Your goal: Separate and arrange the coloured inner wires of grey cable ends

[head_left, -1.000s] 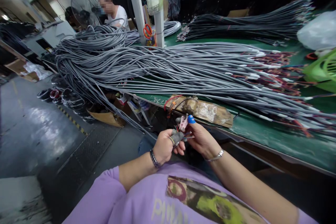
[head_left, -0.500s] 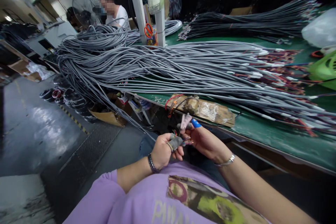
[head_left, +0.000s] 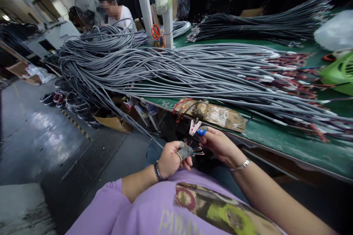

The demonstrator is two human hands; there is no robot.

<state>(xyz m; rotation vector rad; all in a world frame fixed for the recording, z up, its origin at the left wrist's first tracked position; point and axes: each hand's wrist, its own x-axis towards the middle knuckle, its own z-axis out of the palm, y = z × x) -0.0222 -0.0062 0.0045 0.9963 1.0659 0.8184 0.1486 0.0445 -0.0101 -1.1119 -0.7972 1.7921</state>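
Note:
My left hand [head_left: 176, 156] is closed around the end of a grey cable, its thumb and finger wrapped in grey covers. From that grip a fan of thin coloured wires [head_left: 198, 151] with bare tips sticks out to the right. A little up and to the right, my right hand [head_left: 217, 143] pinches a pale pink clothespin [head_left: 194, 127] between fingertips, one wrapped in blue. The clothespin sits just off the bench edge, apart from the wires. My right fingertips partly hide its near end.
Many grey cables [head_left: 171, 66] lie across the green bench [head_left: 275, 150]. A taped wooden board [head_left: 220, 115] rests at its front edge. Behind are dark cable bundles [head_left: 256, 25], a white post [head_left: 168, 18] with orange scissors [head_left: 156, 32], and a co-worker [head_left: 121, 16]. A green basket [head_left: 340, 71] stands right.
My right hand has drawn back from the wires in my left hand, and its fingers have closed together. The clothespin has turned and shows more clearly. My left hand stays nearly still.

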